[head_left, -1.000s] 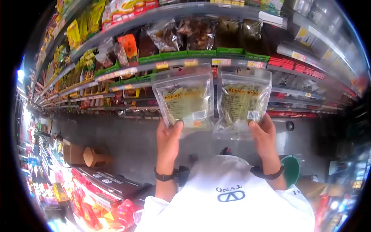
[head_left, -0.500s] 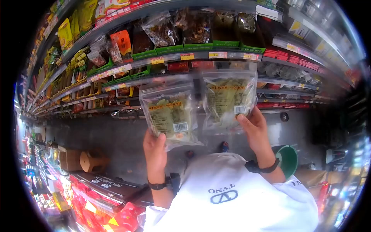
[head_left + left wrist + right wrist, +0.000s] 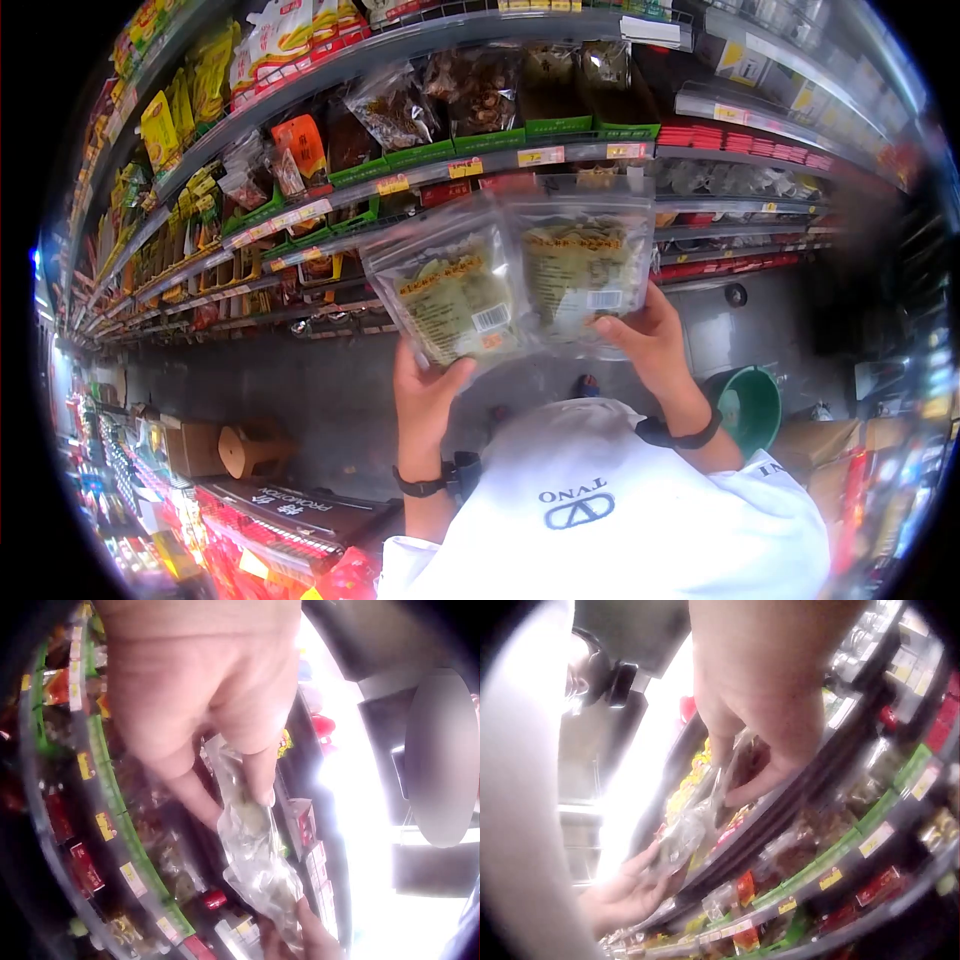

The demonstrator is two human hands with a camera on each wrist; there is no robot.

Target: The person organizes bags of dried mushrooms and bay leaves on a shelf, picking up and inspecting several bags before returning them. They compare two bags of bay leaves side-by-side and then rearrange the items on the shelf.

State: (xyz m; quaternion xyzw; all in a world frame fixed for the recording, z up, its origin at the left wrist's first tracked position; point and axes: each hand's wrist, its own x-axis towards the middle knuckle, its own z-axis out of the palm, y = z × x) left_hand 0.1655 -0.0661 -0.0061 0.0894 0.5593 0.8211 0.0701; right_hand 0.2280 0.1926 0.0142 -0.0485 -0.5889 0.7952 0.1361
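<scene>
The person stands in front of the shop shelves (image 3: 300, 215) and holds up two see-through packets, one in each hand. Both packets have dry green leaves inside, a yellow label and a white barcode sticker.

The left hand (image 3: 425, 385) holds the left packet (image 3: 455, 295) at its bottom edge. Its grip is closed on the packet, with the thumb on the front and the fingers behind. This packet leans a little to one side.

The right hand (image 3: 650, 345) holds the right packet (image 3: 580, 265) at its bottom corner. Its grip is closed too, with the thumb pinching the front. This packet stands nearly straight up.

The two packets are side by side in the air, in front of the shelves. Their inner edges meet, and I cannot tell which one is in front.

How far along: I think both packets are picked up, because neither one sits on a shelf. The labels face the person, so it looks like they are being looked at together. Neither packet is put down anywhere yet.

The shelves hold many other bags of dried food, with yellow price tags (image 3: 540, 157) along the edges. On the floor there is a green bucket (image 3: 755, 405) on the right, and a wooden stool (image 3: 250, 450) beside a cardboard box (image 3: 195, 450) on the left.
</scene>
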